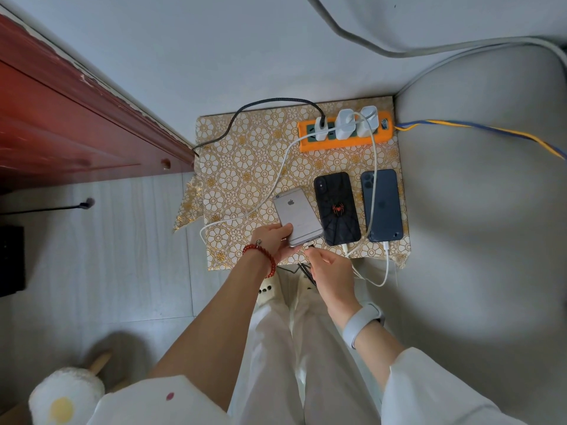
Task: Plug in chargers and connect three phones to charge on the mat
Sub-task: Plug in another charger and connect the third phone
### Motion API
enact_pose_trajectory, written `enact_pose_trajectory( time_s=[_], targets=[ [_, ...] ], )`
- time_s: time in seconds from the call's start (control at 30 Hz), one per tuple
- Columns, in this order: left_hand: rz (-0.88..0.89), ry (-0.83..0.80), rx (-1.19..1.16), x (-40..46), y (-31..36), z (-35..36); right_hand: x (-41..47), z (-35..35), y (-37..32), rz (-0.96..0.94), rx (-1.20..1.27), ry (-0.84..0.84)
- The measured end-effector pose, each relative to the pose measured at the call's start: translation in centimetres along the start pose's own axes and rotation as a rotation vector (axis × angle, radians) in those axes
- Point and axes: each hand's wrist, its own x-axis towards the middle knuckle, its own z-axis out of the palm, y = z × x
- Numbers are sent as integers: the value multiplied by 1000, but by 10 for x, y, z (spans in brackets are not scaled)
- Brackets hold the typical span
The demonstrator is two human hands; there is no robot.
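Note:
Three phones lie face down on the gold flower-patterned mat (245,167). My left hand (273,240) grips the near end of the silver phone (296,214), lifted a little off the mat. Right at that phone's bottom edge, my right hand (329,269) pinches a cable plug (310,246). The black spider-case phone (336,207) and the dark blue phone (382,207) lie to the right, each with a white cable at its near end. An orange power strip (345,139) at the mat's far side carries three white chargers (345,124).
A black braided cable (245,113) runs from the leftmost charger off the mat's left edge. A red wooden door (61,118) stands to the left. A grey cushioned seat (484,210) borders the mat on the right. A blue-yellow cord (491,130) leads from the strip.

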Motion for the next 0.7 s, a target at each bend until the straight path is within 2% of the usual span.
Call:
enact_pose_trajectory(
  time_s=[0.3, 0.5, 0.7],
  targets=[
    [18, -13, 23, 0, -2, 0, 0, 2, -1, 2, -41, 7],
    [27, 6, 109, 3, -7, 0, 6, 9, 2, 88, -85, 18],
    [84, 16, 243, 10, -9, 1, 8, 16, 14, 96, -121, 53]
  ],
)
